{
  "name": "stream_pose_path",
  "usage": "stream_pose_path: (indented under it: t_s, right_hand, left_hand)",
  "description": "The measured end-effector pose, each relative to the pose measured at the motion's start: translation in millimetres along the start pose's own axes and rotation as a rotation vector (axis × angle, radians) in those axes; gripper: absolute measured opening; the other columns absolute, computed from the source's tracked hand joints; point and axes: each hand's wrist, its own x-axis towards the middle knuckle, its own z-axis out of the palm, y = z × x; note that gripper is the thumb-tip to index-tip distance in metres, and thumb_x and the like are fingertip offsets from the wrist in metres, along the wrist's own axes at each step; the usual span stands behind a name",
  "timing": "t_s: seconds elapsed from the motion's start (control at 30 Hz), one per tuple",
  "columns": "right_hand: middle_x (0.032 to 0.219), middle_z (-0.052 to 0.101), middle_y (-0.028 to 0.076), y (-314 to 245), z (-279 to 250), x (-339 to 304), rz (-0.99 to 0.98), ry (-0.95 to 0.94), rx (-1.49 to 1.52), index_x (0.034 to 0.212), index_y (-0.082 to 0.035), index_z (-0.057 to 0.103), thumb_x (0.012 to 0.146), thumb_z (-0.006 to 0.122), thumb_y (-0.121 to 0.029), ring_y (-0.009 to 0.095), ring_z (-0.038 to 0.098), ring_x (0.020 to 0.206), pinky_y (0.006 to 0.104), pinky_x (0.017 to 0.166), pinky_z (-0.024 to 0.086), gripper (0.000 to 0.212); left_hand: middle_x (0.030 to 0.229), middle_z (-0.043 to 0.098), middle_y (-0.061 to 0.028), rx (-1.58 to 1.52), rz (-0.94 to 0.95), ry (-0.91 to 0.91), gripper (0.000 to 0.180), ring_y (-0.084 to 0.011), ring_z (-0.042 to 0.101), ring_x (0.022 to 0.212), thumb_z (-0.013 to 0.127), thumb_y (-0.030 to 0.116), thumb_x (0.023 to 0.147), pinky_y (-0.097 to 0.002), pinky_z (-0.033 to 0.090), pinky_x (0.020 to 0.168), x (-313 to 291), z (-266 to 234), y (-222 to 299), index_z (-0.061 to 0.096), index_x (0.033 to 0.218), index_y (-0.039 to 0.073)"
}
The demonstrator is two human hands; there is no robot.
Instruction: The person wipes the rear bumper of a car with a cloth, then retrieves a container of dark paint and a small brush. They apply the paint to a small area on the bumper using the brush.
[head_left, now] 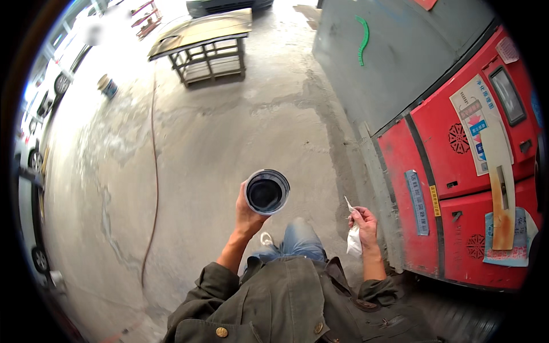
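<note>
A round cup (267,192) with dark, glossy liquid inside is held upright in front of me. My left hand (249,212) wraps round its left side, with the fingers partly hidden by the cup. Off to the right, my right hand (365,224) pinches a crumpled white cloth or paper wipe (354,241). One end of the wipe sticks up above the fingers and the rest hangs below them. The two hands are well apart.
A red cabinet (400,166) with stickers stands close on my right, beside a grey panel (394,57). A hose (155,171) runs along the concrete floor at left. Ahead are a work table (209,34) and a bucket (107,86). Parked cars (62,83) line the left.
</note>
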Motion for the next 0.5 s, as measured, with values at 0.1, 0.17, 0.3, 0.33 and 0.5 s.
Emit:
stream_pose_path:
  t_s: [0.1,0.17,0.3,0.33,0.5]
  right_hand:
    - [0.077,0.064,0.003,-21.1,29.2,87.3,-0.022,0.074,-0.018,0.102,0.000,0.066,0.086,0.065,-0.003,0.008,0.057,0.065,0.0216,0.061,0.045,0.016]
    - [0.077,0.064,0.003,-28.6,52.5,151.8,-0.010,0.159,-0.021,0.101,0.000,0.067,0.086,0.065,-0.003,0.008,0.057,0.064,0.0213,0.060,0.044,0.016]
    - [0.077,0.063,0.002,-60.5,77.6,315.5,-0.049,0.187,-0.005,0.101,-0.001,0.067,0.086,0.065,-0.005,0.008,0.057,0.063,0.0210,0.058,0.044,0.015]
    - [0.077,0.063,0.003,-71.5,89.6,356.3,-0.047,0.190,0.015,0.101,-0.001,0.066,0.087,0.064,-0.005,0.008,0.057,0.062,0.0209,0.058,0.044,0.014]
    - [0.077,0.064,0.002,-173.5,194.6,546.8,-0.028,0.029,0.006,0.105,0.001,0.067,0.089,0.064,-0.007,0.008,0.057,0.064,0.0206,0.060,0.045,0.018]
  left_hand:
    - [0.114,0.062,-0.0084,-0.031,0.038,-0.052,0.065,-0.0186,0.061,0.106,0.084,0.006,0.067,-0.0317,0.048,0.095,110.0,1.4,-22.0,0.051,0.122,0.003]
    - [0.114,0.062,-0.0084,0.002,-0.010,-0.079,0.065,-0.0188,0.061,0.106,0.084,0.006,0.067,-0.0317,0.048,0.095,184.3,2.0,-38.8,0.051,0.123,0.003]
    - [0.115,0.063,-0.0086,0.039,-0.012,-0.028,0.066,-0.0188,0.061,0.107,0.084,0.006,0.067,-0.0317,0.048,0.095,331.0,12.7,-46.2,0.052,0.124,0.002]
    - [0.115,0.063,-0.0086,0.056,-0.014,-0.013,0.066,-0.0187,0.061,0.107,0.085,0.007,0.067,-0.0318,0.048,0.095,367.5,13.5,-42.4,0.053,0.125,0.002]
    - [0.116,0.064,-0.0083,0.030,-0.110,0.084,0.064,-0.0184,0.062,0.104,0.084,0.001,0.066,-0.0318,0.050,0.092,532.0,7.8,-31.3,0.055,0.123,0.002]
